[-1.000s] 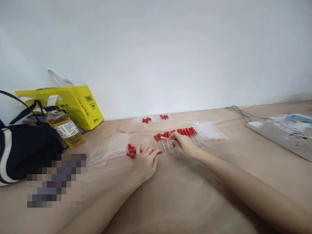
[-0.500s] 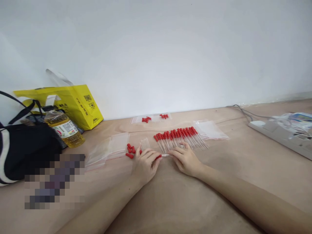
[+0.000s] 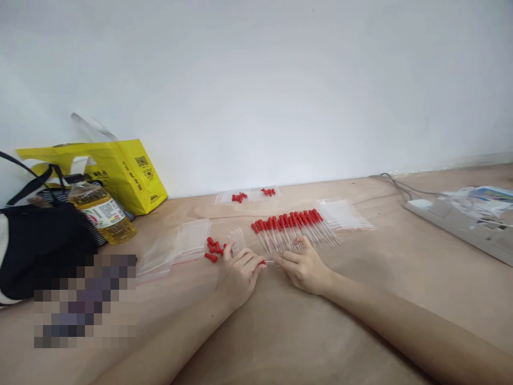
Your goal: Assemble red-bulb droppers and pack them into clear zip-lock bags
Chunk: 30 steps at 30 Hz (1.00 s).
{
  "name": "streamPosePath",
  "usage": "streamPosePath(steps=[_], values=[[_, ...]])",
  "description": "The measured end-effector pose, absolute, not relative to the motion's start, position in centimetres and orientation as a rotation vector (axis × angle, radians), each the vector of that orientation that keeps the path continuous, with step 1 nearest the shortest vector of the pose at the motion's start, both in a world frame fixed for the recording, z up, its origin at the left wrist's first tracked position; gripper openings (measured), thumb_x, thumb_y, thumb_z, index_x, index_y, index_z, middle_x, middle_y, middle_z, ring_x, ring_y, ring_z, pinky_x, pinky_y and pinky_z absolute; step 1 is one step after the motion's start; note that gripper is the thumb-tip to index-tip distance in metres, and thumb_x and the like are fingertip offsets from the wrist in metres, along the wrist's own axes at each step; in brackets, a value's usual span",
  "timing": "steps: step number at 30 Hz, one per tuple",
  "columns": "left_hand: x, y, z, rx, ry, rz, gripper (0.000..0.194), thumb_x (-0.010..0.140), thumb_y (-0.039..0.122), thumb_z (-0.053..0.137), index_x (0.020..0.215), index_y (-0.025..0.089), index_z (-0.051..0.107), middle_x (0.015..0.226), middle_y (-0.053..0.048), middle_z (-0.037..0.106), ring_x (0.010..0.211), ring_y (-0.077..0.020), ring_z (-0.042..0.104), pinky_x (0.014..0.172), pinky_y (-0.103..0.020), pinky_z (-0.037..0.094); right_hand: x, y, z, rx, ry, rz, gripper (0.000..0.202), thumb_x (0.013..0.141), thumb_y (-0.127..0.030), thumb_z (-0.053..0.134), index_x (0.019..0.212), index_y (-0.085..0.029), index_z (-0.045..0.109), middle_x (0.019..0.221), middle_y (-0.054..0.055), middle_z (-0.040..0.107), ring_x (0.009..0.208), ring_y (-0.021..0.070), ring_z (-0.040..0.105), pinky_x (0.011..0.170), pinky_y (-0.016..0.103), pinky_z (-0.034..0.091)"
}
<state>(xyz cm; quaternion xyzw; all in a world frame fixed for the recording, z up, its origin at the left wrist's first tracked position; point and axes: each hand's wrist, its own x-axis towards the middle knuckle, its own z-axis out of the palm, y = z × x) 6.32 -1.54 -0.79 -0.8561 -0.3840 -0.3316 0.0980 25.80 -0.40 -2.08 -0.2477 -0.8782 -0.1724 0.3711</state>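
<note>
Between thumb and fingers, my left hand (image 3: 240, 272) pinches a red rubber bulb (image 3: 263, 262), mostly covered by the fingertips. A clear glass tube (image 3: 270, 262) runs from the bulb into the closed fingers of my right hand (image 3: 304, 268). Just beyond my hands lies a row of several droppers with red bulbs (image 3: 288, 220), side by side on the table. Loose red bulbs (image 3: 211, 258) lie left of my left hand, and bare clear tubes (image 3: 237, 239) lie behind it.
Clear plastic bags (image 3: 192, 238) lie at left, another (image 3: 347, 215) at right. Near the wall are more red bulbs (image 3: 239, 198) on plastic. A yellow bag (image 3: 140, 171), oil bottle (image 3: 106, 214) and black bag (image 3: 48, 251) stand left. A white power strip (image 3: 460, 230) is at right.
My hands have come slightly closer together, so less of the bulb and the tube shows between them. The whole view has shifted a little.
</note>
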Motion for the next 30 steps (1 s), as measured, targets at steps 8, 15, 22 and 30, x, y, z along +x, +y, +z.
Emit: streamPosePath(steps=[8,15,22,30], values=[[6.6,-1.8,-0.7,-2.544,-1.032,-0.932,0.021,0.084,0.017,0.039,0.081,0.018,0.059,0.071,0.0,0.066,0.074,-0.016,0.057,0.096,-0.049,0.016,25.4,-0.4,-2.3,-0.707,-2.24,-0.437,0.024,0.079,-0.007,0.037,0.083,-0.014,0.059,0.06,-0.001,0.055,0.053,0.0084,0.042,0.074,0.032,0.023],[6.5,-1.4,-0.5,-2.51,-1.066,-0.958,0.019,0.085,0.022,0.042,0.091,0.023,0.06,0.078,0.001,0.068,0.079,-0.0162,0.058,0.098,-0.048,0.013,24.5,-0.4,-2.3,-0.795,-2.239,-0.281,0.02,0.08,-0.009,0.04,0.085,-0.015,0.058,0.066,0.0,0.058,0.059,0.01,0.045,0.073,0.03,0.024],[5.5,-0.8,0.2,-2.374,-1.084,-0.977,0.019,0.081,0.035,0.051,0.094,0.026,0.061,0.093,-0.001,0.067,0.093,-0.0229,0.056,0.099,-0.05,0.009,25.2,-0.2,-1.8,-0.884,-2.196,-0.309,0.015,0.082,-0.019,0.045,0.082,-0.019,0.06,0.065,0.0,0.059,0.07,0.0127,0.048,0.084,0.037,0.021],[6.5,-1.7,0.2,-2.49,-1.085,-1.077,0.014,0.082,0.025,0.049,0.074,0.022,0.059,0.07,0.004,0.067,0.077,-0.0156,0.059,0.1,-0.047,0.008,25.2,-0.7,-1.5,-0.775,-2.14,-0.328,0.019,0.082,-0.017,0.041,0.076,-0.016,0.059,0.058,0.0,0.054,0.068,0.013,0.043,0.084,0.036,0.027]])
